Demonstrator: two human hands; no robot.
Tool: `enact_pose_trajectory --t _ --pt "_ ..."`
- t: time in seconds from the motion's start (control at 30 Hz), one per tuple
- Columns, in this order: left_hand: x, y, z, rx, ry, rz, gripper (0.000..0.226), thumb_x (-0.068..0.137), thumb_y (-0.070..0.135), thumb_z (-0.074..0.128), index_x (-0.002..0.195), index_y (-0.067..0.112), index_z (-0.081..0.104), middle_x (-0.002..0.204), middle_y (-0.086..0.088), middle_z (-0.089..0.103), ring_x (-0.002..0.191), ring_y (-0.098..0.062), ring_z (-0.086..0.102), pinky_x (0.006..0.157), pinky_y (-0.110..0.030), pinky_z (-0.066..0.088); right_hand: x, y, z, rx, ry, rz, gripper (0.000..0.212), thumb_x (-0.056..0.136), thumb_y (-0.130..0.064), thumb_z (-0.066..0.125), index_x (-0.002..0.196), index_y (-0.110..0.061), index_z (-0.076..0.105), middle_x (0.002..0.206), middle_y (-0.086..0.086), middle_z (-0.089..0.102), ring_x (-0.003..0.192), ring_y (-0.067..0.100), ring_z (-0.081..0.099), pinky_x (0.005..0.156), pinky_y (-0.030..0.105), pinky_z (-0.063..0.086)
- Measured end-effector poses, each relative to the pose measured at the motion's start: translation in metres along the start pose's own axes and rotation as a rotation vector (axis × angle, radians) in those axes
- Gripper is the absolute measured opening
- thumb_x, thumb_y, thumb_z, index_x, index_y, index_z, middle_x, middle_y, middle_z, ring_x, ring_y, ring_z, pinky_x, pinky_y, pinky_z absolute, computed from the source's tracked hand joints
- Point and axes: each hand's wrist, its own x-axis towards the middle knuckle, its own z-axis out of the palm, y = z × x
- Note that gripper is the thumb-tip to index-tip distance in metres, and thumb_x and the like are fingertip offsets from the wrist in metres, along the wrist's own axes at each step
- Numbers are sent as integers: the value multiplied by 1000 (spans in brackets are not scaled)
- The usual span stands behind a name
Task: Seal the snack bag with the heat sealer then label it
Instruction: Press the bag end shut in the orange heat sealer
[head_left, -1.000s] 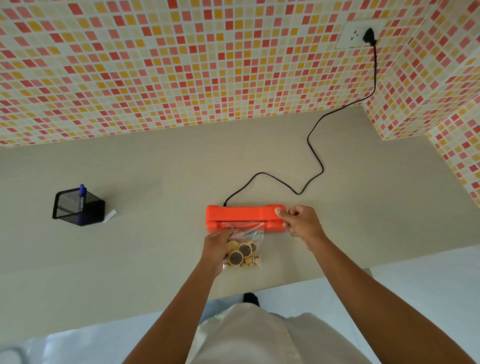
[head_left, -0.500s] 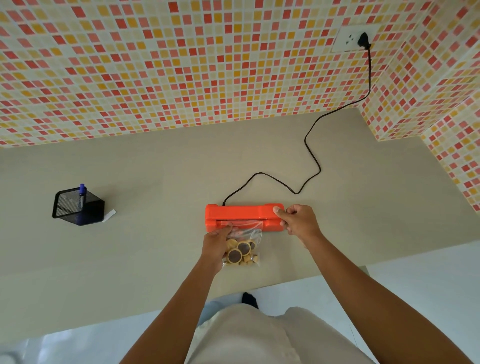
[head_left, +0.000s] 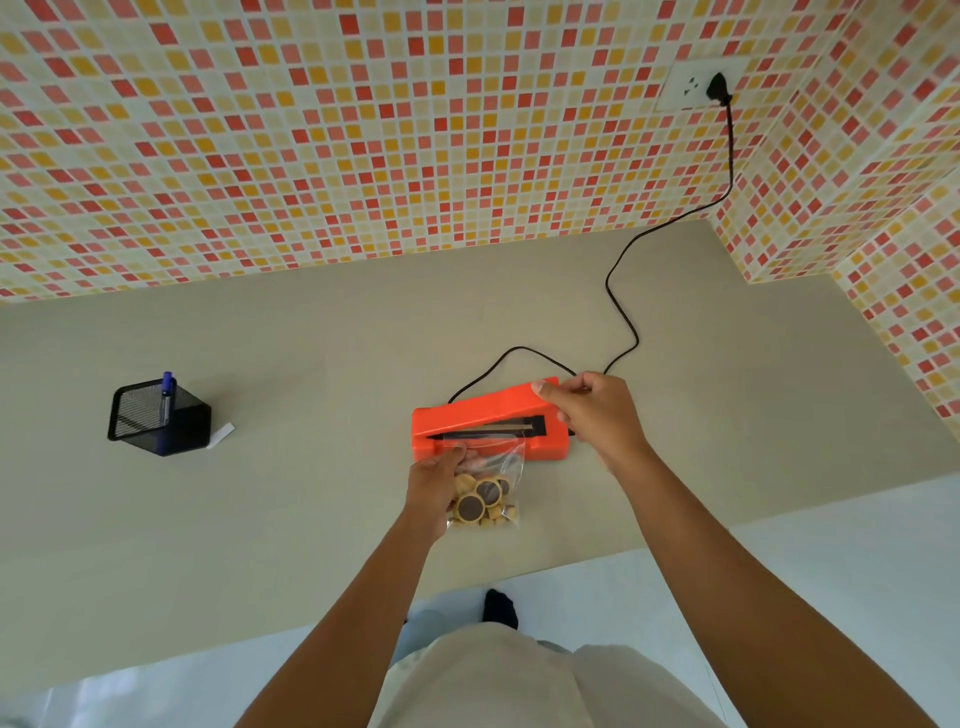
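The orange heat sealer (head_left: 540, 448) lies near the counter's front, its lid (head_left: 483, 408) raised at the right end so the dark sealing strip (head_left: 488, 430) shows. My right hand (head_left: 592, 410) grips the lid's right end. The clear snack bag (head_left: 485, 491) of round biscuits lies just in front of the sealer, its top edge at the sealer's front lip. My left hand (head_left: 436, 480) pinches the bag's left side. A small white label (head_left: 221, 435) lies beside the pen holder at the left.
A black mesh pen holder (head_left: 158, 418) with a blue pen (head_left: 166, 397) stands at the left of the beige counter (head_left: 311, 374). The sealer's black cord (head_left: 621, 312) runs back to a wall socket (head_left: 696, 85). Tiled walls close the back and right.
My right hand has lifted the sealer's lid, which was pressed shut before. The bag's top now lies out of the sealing slot, drawn slightly toward me by my left hand.
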Motion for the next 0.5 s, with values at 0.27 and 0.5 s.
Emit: enact_pose_trajectory --t 0.27,0.5 --pt "-3 1 3 -25 -7 -26 20 95 22 58 100 8 72 92 -10 78 83 -29 74 73 -36 56 -37 -59 22 -70 -74 -180 43 81 -49 74 83 -8 63 60 2 69 43 1 52 46 12 41" --pt "-2 1 2 -26 -23 -51 24 95 24 58 99 5 74 94 -11 78 89 -30 74 87 -45 58 -36 -49 24 426 -541 -77 29 102 -34 49 109 -17 71 80 9 70 45 12 39 49 31 17"
